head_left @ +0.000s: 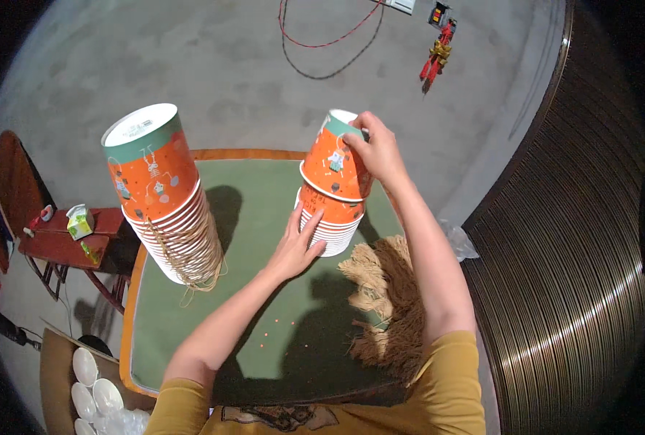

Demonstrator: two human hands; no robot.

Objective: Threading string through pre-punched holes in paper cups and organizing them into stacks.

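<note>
My left hand (297,243) reaches forward with the forearm slanting up from the lower edge, fingers spread loose and pressed flat against the side of the short stack of orange paper cups (331,221) that stands upside down near the far right corner of the tabletop (264,304) — bracing it, not wrapped round it. My right hand (377,148) comes in higher, arm stretched long over the right edge, fingers closed on the base of the top cup (335,161), which sits tilted and partly lifted out of that stack.

To the left, near the far left corner, a taller stack of the same cups (164,192) leans toward me, bound round its rims with pale twine (195,268). The tabletop is green with an orange border. A heap of straw-coloured raffia (384,297) lies along its right edge, just beside my right arm.

Beyond the left edge stand a dark red stool (61,243) with a small green-and-white carton (79,221) on it and, nearer me, a cardboard box of white lids (94,391). The floor (228,65) is bare grey concrete, a red cable (322,40) looping at the far side — a ribbed dark wall (584,254) curves on the right.
</note>
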